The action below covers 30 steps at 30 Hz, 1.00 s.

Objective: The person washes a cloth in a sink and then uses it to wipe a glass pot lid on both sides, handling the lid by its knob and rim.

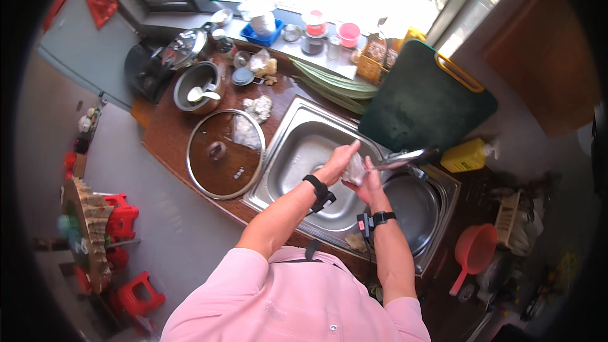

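Both of my hands are over the left basin of a stainless steel sink [294,161], close to the faucet [408,156]. Between them is a pale, shiny, whitish piece [354,169], blurred; what it is I cannot tell. My left hand [338,164] grips it from the left, fingers pointing up toward the faucet. My right hand [368,183] holds it from the right and below, beside the spout. A large metal pan [411,213] rests in the right basin.
A glass lid [225,154] lies left of the sink, with a pot [198,86] holding a white spoon behind it. A green cutting board [427,97] leans behind the faucet. Right stand a yellow pump bottle [463,156] and a red dipper [476,249]. Long green vegetables [332,80] lie behind.
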Available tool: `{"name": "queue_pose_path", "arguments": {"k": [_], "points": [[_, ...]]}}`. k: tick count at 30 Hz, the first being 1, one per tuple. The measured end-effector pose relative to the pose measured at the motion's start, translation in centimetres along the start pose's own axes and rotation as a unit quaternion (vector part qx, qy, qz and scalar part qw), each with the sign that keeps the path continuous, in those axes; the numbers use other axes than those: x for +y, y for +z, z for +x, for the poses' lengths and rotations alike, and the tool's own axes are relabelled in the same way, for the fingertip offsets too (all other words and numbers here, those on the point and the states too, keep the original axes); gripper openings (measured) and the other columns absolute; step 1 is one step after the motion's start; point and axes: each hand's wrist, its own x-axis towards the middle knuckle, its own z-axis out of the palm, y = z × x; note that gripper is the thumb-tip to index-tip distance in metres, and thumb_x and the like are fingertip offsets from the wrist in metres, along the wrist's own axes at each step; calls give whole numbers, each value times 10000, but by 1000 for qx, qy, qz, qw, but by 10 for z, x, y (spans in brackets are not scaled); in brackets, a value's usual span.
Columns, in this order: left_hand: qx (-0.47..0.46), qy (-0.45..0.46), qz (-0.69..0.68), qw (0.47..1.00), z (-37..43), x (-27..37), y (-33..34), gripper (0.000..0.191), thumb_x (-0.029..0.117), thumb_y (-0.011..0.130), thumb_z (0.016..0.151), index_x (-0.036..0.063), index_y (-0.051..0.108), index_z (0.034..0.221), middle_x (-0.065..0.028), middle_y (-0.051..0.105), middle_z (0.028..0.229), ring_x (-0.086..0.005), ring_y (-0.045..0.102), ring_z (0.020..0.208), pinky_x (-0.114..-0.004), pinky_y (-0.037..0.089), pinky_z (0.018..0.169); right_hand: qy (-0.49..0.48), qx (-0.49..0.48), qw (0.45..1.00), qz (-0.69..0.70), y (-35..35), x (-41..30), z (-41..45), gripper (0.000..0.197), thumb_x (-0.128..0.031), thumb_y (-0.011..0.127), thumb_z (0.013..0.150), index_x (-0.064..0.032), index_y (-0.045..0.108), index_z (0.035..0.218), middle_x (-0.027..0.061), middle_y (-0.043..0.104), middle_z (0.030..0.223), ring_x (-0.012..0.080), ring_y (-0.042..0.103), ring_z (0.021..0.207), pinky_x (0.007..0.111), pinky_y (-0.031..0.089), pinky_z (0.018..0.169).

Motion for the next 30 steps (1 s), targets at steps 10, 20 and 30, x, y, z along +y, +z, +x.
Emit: {"name": "queue_pose_path", "arguments": {"k": [10, 20, 30], "points": [[-47, 72, 76, 993, 26, -51, 40, 126, 126, 615, 863, 2, 638, 863, -60, 617, 686, -131, 608, 620, -290, 487, 546, 9, -22, 957, -288, -14, 8, -3, 200, -87, 686, 745, -145, 516, 832, -57, 425, 565, 81, 428, 423, 213, 297, 382], [258, 183, 421, 850, 22, -69, 56, 159, 19, 502, 791, 17, 463, 945, -256, 575, 937, -477, 572, 897, -578, 451, 729, -265, 59, 954, -128, -46, 65, 42, 337, -266, 462, 979, 9, 545, 1154, 74, 606, 1076, 189, 616, 959, 362, 521, 838], [185, 142, 502, 833, 4, -34, 47, 215, 124, 674, 740, 38, 607, 925, -202, 655, 875, -387, 651, 860, -507, 505, 692, -146, 83, 972, -165, -25, 42, 46, 354, -315, 478, 968, -12, 558, 1135, 74, 611, 1080, 183, 617, 969, 345, 520, 847]]}}
